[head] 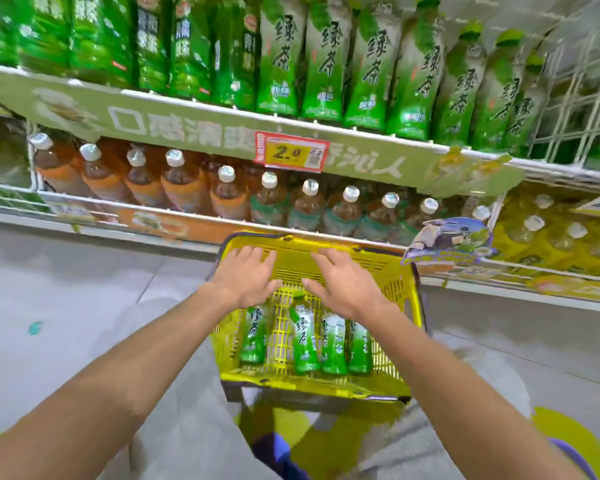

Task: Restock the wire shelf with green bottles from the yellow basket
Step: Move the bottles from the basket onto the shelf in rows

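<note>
Caps and necks of green bottles in yellow basket: three hidden under left hand and right hand; one cap shows between them. Hands touching bottles or not: cannot tell. Shelf bottles cut off by top edge. Wire shelf smeared at right end. Price tag small print unreadable. Yellow-purple blur near lower right corner: unidentifiable.
</note>
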A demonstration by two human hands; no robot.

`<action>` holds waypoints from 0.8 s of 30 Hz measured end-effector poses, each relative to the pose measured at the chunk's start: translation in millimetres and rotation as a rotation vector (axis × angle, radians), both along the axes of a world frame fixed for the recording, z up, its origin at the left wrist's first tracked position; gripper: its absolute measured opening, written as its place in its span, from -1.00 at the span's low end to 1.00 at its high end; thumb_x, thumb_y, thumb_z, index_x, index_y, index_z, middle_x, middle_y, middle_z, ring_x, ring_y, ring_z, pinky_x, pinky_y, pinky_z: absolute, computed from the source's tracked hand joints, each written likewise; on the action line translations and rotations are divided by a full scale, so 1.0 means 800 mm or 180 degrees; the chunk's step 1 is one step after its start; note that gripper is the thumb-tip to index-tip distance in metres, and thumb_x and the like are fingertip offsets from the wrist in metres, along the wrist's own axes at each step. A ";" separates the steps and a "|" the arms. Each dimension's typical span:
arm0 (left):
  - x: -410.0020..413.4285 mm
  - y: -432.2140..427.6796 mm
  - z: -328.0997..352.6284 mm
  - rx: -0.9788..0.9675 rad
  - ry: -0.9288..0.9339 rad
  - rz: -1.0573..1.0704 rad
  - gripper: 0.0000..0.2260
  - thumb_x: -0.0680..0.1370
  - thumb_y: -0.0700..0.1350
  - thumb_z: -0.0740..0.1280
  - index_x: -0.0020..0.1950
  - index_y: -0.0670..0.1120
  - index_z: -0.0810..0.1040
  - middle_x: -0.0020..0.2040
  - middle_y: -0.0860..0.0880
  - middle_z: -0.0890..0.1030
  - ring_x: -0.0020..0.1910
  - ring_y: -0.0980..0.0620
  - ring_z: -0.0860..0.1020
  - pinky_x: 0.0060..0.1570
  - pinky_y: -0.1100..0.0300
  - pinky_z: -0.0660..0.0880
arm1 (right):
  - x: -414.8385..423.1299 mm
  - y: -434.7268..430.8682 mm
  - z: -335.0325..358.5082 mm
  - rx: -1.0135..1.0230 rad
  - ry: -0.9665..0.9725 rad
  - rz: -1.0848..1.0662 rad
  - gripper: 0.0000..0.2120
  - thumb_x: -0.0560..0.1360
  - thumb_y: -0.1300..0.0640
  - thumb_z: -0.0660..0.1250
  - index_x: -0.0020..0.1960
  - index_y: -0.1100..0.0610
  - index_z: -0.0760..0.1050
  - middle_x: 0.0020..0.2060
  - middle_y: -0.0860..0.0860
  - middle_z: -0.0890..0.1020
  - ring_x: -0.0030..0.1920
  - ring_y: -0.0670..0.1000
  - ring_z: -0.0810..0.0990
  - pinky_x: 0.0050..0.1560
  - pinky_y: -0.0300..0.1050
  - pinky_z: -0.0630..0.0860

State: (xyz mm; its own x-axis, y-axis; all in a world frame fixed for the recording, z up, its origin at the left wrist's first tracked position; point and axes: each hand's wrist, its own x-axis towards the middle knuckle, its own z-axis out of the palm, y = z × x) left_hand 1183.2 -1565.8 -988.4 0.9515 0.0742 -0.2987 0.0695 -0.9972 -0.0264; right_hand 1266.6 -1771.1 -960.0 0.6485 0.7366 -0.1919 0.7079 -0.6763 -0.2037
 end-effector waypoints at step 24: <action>-0.001 -0.019 -0.214 -0.1487 0.0617 0.2140 -0.59 0.63 -0.06 0.35 0.38 -0.26 0.41 0.37 -0.25 0.42 0.35 -0.22 0.44 0.35 -0.01 0.36 | -0.005 0.022 -0.255 -0.0463 0.1049 -0.0904 -0.53 0.57 0.05 0.38 0.41 0.18 0.39 0.35 0.16 0.44 0.31 0.17 0.47 0.29 0.03 0.47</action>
